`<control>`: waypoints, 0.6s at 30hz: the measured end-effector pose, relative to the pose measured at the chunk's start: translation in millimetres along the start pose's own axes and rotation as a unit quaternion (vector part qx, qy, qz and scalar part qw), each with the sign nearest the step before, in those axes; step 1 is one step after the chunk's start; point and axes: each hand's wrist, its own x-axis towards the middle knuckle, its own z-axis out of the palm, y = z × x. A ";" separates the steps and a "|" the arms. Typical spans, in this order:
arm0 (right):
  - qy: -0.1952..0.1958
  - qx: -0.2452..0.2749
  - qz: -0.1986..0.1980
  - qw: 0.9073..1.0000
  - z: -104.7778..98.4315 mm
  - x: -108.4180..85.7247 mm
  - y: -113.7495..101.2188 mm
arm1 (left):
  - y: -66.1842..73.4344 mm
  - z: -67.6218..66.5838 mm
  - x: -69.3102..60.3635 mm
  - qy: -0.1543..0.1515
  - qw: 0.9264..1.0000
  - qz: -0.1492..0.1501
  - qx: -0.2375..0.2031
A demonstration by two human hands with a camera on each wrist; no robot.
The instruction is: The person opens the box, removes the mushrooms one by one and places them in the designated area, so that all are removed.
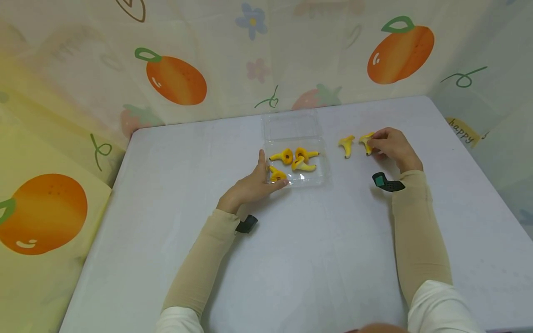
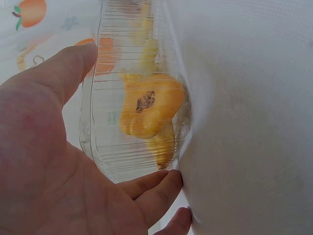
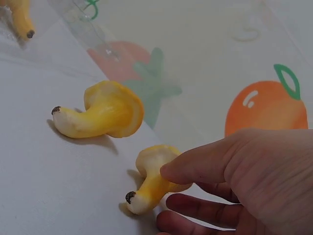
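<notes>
A clear plastic clamshell box (image 1: 297, 181) lies with its lid folded back, and several yellow toy chanterelle mushrooms (image 1: 307, 167) are inside it. My left hand (image 1: 251, 187) spans the box's near left corner, thumb along the front and fingers along the left side, touching the plastic. In the left wrist view one mushroom (image 2: 159, 105) shows through the ribbed wall. To the right of the box, my right hand (image 1: 393, 147) pinches a yellow chanterelle mushroom (image 3: 146, 191) between thumb and fingers, at table level. Another chanterelle mushroom (image 3: 98, 111) lies just left of it.
The box's transparent lid (image 1: 291, 126) reaches towards the back edge of the white-covered table (image 1: 291, 259). Behind the table hangs a curtain (image 1: 225, 41) printed with fruit. Black wrist cameras (image 1: 387, 182) sit on both forearms.
</notes>
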 end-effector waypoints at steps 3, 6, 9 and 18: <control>0.011 -0.003 0.004 1.000 -0.9 -0.6 -1.9 | 0.7 -0.6 -0.5 -0.002 1.000 0.000 0.000; 0.026 -0.003 0.008 1.000 -1.7 -0.8 -4.4 | 0.9 -0.6 -1.4 0.001 1.000 0.001 -0.002; 0.038 0.005 0.009 0.999 -3.6 -2.9 -8.2 | 0.6 -0.6 -2.0 0.003 1.000 0.003 -0.004; 0.049 0.005 -0.023 0.999 -7.3 -12.7 -21.0 | -1.1 0.8 0.0 0.002 1.000 0.007 -0.012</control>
